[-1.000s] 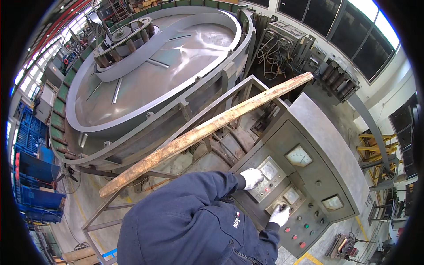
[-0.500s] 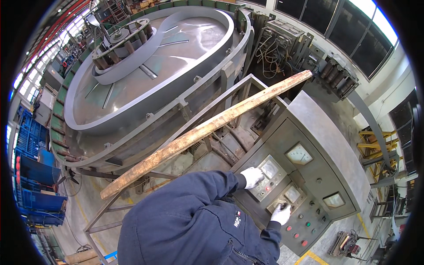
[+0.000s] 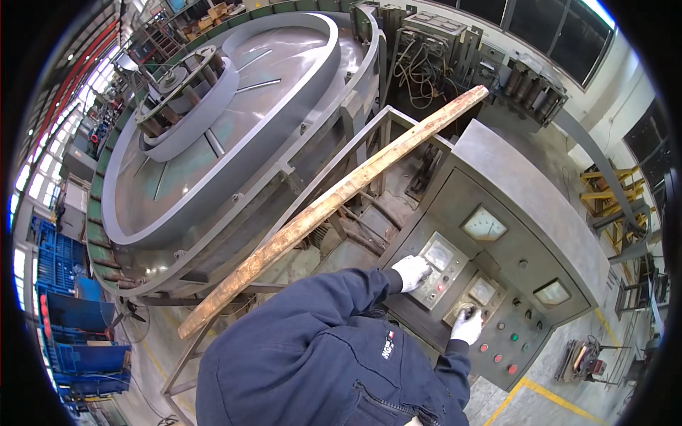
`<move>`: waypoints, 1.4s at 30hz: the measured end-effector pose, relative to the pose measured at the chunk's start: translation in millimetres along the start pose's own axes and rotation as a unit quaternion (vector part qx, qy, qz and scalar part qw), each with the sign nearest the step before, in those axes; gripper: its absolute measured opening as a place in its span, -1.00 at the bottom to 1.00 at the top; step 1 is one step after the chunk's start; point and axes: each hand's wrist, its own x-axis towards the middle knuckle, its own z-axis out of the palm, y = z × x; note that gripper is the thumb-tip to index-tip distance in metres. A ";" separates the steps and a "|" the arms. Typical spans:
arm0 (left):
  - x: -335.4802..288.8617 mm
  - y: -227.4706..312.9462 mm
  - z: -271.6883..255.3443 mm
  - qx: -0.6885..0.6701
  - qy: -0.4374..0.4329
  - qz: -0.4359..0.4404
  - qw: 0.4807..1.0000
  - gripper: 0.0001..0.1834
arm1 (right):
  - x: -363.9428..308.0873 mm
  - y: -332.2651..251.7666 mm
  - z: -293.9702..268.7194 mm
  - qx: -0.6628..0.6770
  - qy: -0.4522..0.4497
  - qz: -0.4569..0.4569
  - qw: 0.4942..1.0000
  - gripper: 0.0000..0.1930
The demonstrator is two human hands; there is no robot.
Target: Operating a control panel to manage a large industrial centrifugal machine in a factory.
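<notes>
Surface first: sloped grey control console [image 3: 540, 186] in a workshop hall, inset plates and gauges on its face. Nearest is the operator's dark-blue jacket [image 3: 305, 341]; past it, both white-gloved hands are at two small plates.

Step in hand reads as setting controls by knob. To do it well: small, slow turns from the fingers, forearm steady, eyes on the needle of the right meter [image 3: 482, 290] rather than on the glove. One control at a time. Left hand best kept light, clear of the little lamps and switches near it. Red buttons [image 3: 484, 348] sit near the right wrist; a sleeve could brush one, so wrist up. Gloves probably dull the feel, so pause and re-check after each nudge.

Grip: right hand [image 3: 467, 326] has thumb and fingers closed round a dark knob [image 3: 469, 310], on a pale dial [image 3: 456, 311] at the low end of the right plate [image 3: 493, 305]. Knob is mostly covered. Left hand [image 3: 412, 272] is curled at the edge of the left plate [image 3: 426, 298], beside its meter [image 3: 439, 254]; whether it pinches anything or just rests, can't tell.

Farther out: a long wooden beam [image 3: 334, 202] slants past the console over metal framing. Beyond it, the big round machine carries a curved metal strip [image 3: 273, 153].
</notes>
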 end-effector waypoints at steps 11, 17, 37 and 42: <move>1.9 -7.3 8.8 0.013 0.011 0.015 1.000 -0.64 | -1.6 -6.4 -6.1 -0.012 -0.006 0.000 1.000 -0.69; 2.6 -6.5 8.4 0.002 0.011 0.019 1.000 -0.66 | -1.7 -6.8 -7.4 -0.004 -0.014 0.011 1.000 -0.68; 2.2 -4.7 7.9 0.017 0.008 0.018 1.000 -0.66 | -1.5 -2.5 -3.6 -0.018 -0.021 0.024 0.999 -0.61; 0.8 -3.8 5.9 0.014 0.010 0.017 1.000 -0.66 | -2.6 -4.9 -5.0 -0.007 -0.013 0.017 1.000 -0.62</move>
